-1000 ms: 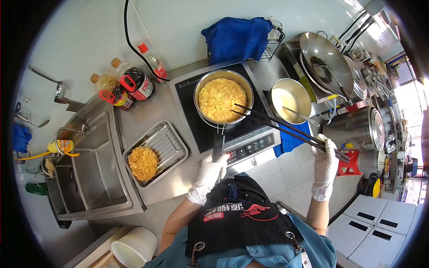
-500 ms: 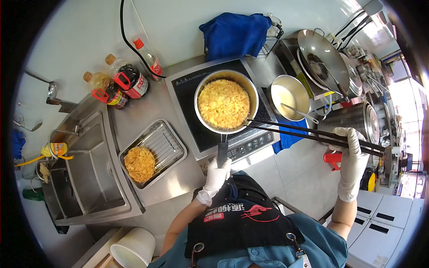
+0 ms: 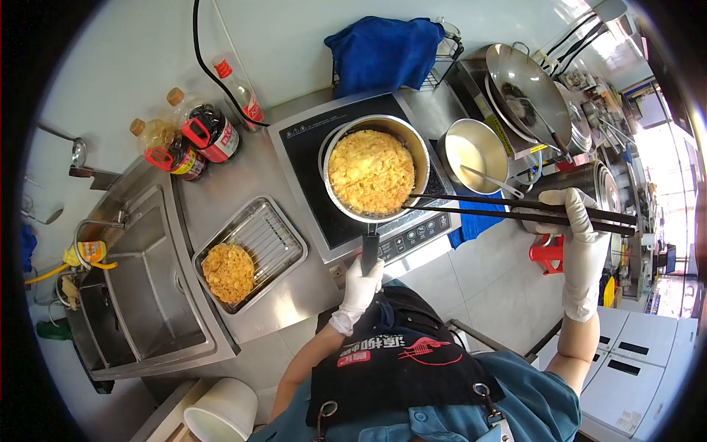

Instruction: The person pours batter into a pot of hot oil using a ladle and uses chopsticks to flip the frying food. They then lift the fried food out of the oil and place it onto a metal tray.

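My left hand (image 3: 359, 288), in a white glove, is closed round the black handle (image 3: 370, 252) of a metal saucepan (image 3: 426, 166) on the induction cooktop (image 3: 309, 193). Inside the pan lies a round, golden, crumbly-surfaced patty (image 3: 372, 171). My gloved right hand (image 3: 578, 217) grips a pair of long dark chopsticks (image 3: 501, 207). Their tips are slightly apart at the pan's lower right rim, near the patty's edge. To the left, a steel tray (image 3: 274, 214) with a rack holds a similar, browner patty (image 3: 228, 273).
Right of the cooktop stands a bowl (image 3: 480, 140) with pale liquid and a spoon (image 3: 492, 182). Sauce bottles (image 3: 213, 132) are at the back left, beside a sink (image 3: 158, 295). A wok (image 3: 530, 88) rests at the back right. A blue cloth (image 3: 383, 53) hangs behind the cooktop.
The pan has shifted slightly to the right on the cooktop and looks a little tilted. The chopsticks' rear ends have risen in view with my right hand, and their tips stay at the rim.
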`<action>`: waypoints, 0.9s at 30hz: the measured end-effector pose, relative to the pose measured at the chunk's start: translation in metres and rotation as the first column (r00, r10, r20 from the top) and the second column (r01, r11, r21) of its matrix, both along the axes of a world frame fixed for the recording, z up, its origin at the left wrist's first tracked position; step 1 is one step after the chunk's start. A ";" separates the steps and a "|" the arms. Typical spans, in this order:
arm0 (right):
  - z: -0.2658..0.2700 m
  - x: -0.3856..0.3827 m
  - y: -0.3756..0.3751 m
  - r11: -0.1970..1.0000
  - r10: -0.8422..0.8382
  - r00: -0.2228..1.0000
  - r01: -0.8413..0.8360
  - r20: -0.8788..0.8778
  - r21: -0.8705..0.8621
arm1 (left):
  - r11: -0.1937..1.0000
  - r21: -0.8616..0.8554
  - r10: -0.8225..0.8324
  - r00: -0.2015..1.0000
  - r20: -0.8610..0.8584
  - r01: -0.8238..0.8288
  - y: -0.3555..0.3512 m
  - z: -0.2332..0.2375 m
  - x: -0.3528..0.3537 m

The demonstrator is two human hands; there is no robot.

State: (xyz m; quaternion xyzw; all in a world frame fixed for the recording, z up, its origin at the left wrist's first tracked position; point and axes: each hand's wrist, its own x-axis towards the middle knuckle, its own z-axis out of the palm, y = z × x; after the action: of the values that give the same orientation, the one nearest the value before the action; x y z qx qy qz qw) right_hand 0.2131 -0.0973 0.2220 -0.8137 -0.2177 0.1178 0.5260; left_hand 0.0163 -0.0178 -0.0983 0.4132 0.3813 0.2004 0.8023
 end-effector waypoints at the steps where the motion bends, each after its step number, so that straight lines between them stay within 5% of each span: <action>1: -0.001 0.000 0.001 1.000 0.016 1.000 -0.016 0.005 0.008 | 1.000 -0.003 -0.017 1.000 -0.003 0.017 0.000 0.000 -0.001; 10: -0.047 0.003 0.004 0.994 0.092 0.995 -0.090 -0.033 0.059 | 1.000 0.009 0.017 1.000 -0.012 -0.016 0.000 0.005 0.003; 14: -0.114 -0.001 -0.004 0.983 -0.004 0.989 0.031 -0.146 0.180 | 1.000 0.008 0.026 0.999 -0.035 -0.026 0.000 0.008 0.004; 19: -0.188 -0.021 -0.022 0.829 -0.138 0.938 0.285 -0.318 0.482 | 1.000 0.001 -0.004 1.000 -0.020 0.004 0.000 0.009 0.006; 27: -0.221 -0.029 0.011 0.688 -0.131 0.904 0.379 -0.408 0.619 | 0.999 0.023 -0.021 0.998 -0.058 0.022 0.005 0.030 0.013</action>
State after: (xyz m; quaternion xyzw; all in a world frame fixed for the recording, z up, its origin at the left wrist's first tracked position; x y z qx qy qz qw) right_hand 0.1845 -0.0868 0.0011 -0.5516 -0.0369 0.0886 0.8286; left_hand 0.0294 -0.0124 -0.0682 0.4325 0.3975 0.1843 0.7880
